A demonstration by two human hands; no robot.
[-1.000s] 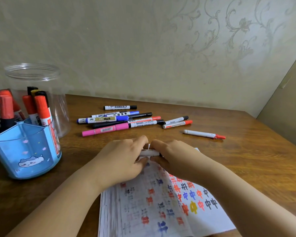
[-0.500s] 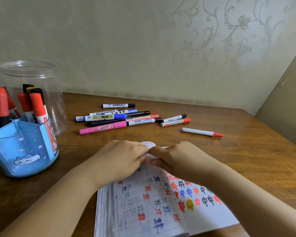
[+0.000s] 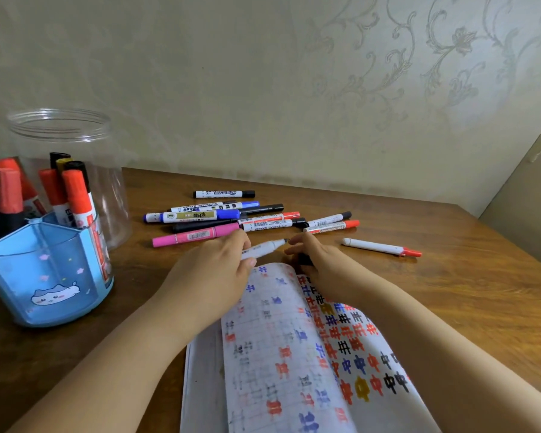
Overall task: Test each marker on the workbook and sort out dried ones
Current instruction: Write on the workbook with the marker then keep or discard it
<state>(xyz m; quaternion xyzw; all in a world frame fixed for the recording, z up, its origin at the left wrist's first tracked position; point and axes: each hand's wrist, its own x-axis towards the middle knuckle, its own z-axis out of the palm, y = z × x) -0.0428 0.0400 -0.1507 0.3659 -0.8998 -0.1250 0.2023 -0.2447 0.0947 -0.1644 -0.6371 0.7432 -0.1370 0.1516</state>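
Observation:
My left hand (image 3: pixel 213 276) grips a white marker (image 3: pixel 264 248) whose bare tip points right, just above the top edge of the open workbook (image 3: pixel 294 354). A black cap (image 3: pixel 305 260), pulled off that marker, is held by my right hand (image 3: pixel 322 264) a short gap from the tip. The workbook's pages carry red, blue, black and yellow test marks. Behind my hands lies a loose pile of capped markers (image 3: pixel 231 217), with a pink marker (image 3: pixel 197 236) nearest. A white marker with a red cap (image 3: pixel 381 247) lies alone to the right.
A blue pen holder (image 3: pixel 44 270) with a cat picture stands at the left, holding red and black markers. Behind it is a clear plastic jar (image 3: pixel 75 145). The wooden table (image 3: pixel 450 292) meets a patterned wall at the back; a panel rises at the right.
My hands were pressed together around the marker. Now they have come apart: the cap is off in my right hand and the bare tip shows from my left.

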